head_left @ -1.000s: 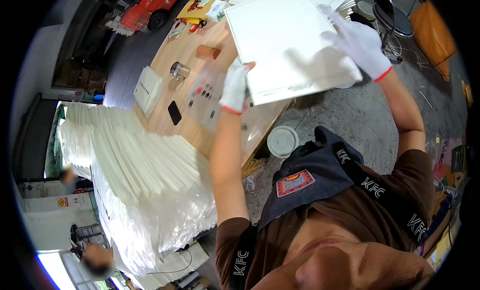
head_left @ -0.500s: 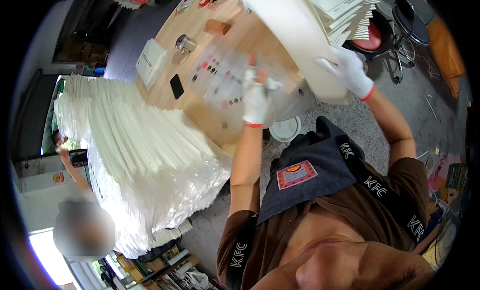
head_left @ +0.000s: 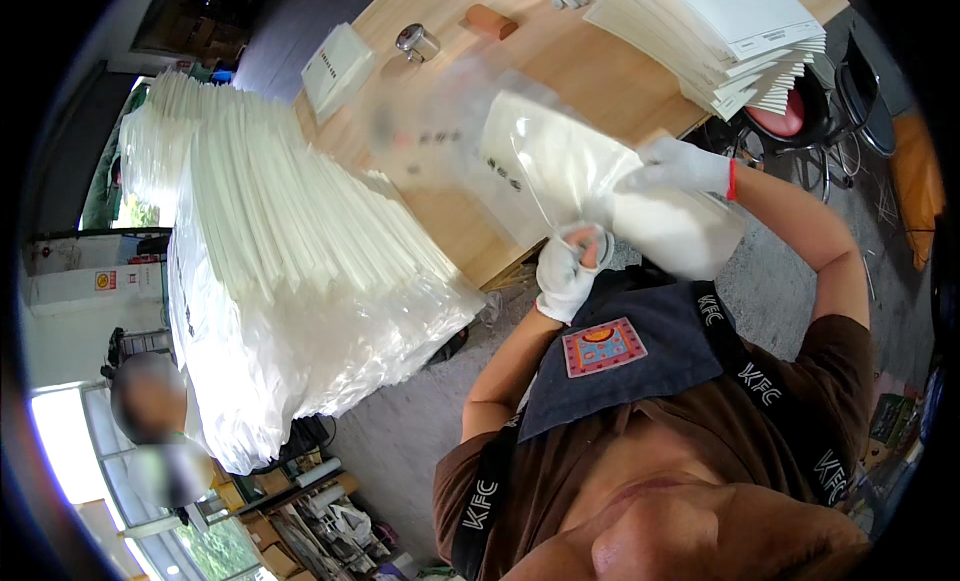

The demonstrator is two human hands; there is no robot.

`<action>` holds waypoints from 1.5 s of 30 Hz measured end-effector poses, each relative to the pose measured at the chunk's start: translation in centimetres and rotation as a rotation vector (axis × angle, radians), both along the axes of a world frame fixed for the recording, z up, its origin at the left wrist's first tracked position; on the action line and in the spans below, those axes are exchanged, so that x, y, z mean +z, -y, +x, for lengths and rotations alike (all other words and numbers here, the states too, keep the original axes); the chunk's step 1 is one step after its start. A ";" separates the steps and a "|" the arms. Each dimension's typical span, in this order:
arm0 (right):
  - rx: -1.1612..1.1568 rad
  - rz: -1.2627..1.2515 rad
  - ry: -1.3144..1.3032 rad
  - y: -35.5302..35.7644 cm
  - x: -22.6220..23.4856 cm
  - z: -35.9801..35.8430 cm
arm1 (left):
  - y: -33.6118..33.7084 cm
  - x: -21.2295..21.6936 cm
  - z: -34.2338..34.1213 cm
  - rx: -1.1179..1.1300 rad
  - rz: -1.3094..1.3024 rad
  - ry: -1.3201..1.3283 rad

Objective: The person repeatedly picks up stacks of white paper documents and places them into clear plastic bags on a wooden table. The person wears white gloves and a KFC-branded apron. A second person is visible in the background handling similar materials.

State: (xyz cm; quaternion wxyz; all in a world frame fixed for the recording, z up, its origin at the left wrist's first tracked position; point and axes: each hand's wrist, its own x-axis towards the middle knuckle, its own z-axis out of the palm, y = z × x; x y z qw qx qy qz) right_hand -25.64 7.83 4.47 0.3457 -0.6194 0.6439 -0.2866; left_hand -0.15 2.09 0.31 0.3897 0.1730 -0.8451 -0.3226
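"While the right hand (head_left: 685,169) grips the upper edge of the white panel (head_left: 690,231), where is the panel itself?"

"Held over the near edge of the table (head_left: 570,71), its far part seemingly inside a clear bag (head_left: 510,181)."

"And the left hand (head_left: 568,276)?"

"Closed, fingers curled, apparently pinching the bag's near edge (glare hides exactly where the plastic ends)."

"So how far along is it?"

"Partway, I'd judge: the near end looks uncovered. Glossy plastic covers much of the big stack (head_left: 300,221) on the left, perhaps finished pieces; the printed pile (head_left: 745,21) at the table's far right looks unbagged, and more loose bags (head_left: 435,121) lie blurred on the table."

"What differs from half a second ago?"

"Then, the right hand has the panel out to the right, apart from the left hand, which is among the bags. Now panel, plastic and both hands are together."
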 end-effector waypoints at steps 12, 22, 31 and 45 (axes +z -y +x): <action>-0.215 -0.476 -0.484 3.7 -10.2 6.6 | 4.0 1.3 -8.0 0.008 0.089 0.187; -0.272 0.374 -0.764 -0.4 -10.8 4.2 | 2.3 -9.9 5.1 0.447 -0.263 0.531; 0.037 0.047 -0.585 -11.7 -6.3 7.6 | -6.0 -8.6 14.0 0.250 0.513 -0.028; -0.264 0.378 -0.150 -6.2 -10.8 1.2 | -1.2 -12.2 13.9 0.602 1.050 0.091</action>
